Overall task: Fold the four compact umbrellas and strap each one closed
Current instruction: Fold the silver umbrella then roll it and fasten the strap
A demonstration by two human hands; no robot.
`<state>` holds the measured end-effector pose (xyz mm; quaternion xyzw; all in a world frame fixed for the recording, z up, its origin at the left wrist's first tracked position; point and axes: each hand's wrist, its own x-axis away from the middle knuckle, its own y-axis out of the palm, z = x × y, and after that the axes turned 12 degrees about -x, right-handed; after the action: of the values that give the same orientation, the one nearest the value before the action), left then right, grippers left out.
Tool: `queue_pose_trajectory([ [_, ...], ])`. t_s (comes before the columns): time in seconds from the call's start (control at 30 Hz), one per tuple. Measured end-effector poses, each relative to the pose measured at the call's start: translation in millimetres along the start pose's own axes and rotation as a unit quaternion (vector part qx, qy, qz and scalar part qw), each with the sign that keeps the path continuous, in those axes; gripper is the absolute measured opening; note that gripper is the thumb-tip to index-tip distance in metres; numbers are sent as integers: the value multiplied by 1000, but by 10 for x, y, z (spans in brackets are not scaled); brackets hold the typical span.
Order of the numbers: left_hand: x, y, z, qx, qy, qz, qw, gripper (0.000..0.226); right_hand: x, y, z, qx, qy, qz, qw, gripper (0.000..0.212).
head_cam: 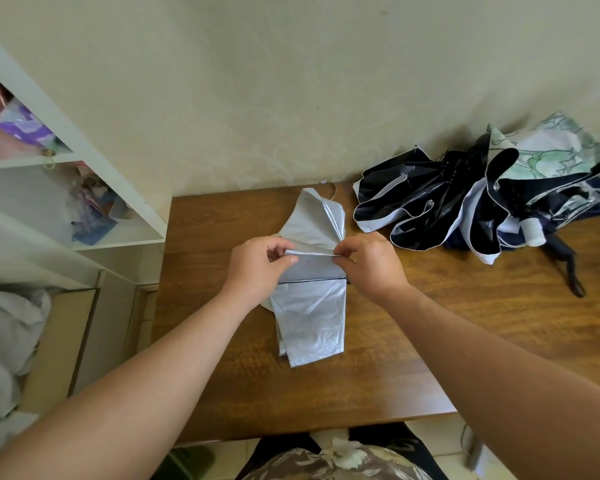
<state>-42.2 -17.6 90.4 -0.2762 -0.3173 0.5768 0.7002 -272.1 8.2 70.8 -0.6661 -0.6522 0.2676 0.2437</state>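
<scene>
One umbrella [309,299] lies mid-desk [430,341] under both hands; a heap of umbrellas [465,202] sits at the back right; shelves [84,188] stand left of the desk

1 silver umbrella [310,317] – 1 heap of unfolded umbrellas [465,202] – 2 hands.

A wooden table [430,341] carries a silver umbrella [312,320] and, seemingly, three heaped umbrellas [465,206].
</scene>
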Motion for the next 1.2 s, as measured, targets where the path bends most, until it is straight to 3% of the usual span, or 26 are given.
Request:
queue_pose_trajectory([
  [0.17,45,-16,15,-19,36,-12,999,11,19,19,-4,45,-42,-51,997,47],
  [0.3,125,-62,-4,-51,80,-46,994,17,12,21,65,92,-101,-54,989,14],
  [0.43,198,6,-78,-190,181,-102,960,57,174,68,119,88,-132,-83,984,13],
  [0.63,329,281,-410,-286,275,-118,910,31,551,273,253,109,-163,-133,972,14],
  [0.8,488,501,-621,-306,294,-144,894,25,809,424,356,142,-154,-191,959,17],
  [0.93,549,619,-735,-298,312,-149,890,21,829,465,354,149,-102,-221,959,53],
  [1.03,555,682,-761,-297,311,-152,890,21,629,520,357,140,-61,-188,970,40],
  [1.2,577,792,-859,-325,305,-181,877,17,187,673,490,177,-8,-216,960,36],
])
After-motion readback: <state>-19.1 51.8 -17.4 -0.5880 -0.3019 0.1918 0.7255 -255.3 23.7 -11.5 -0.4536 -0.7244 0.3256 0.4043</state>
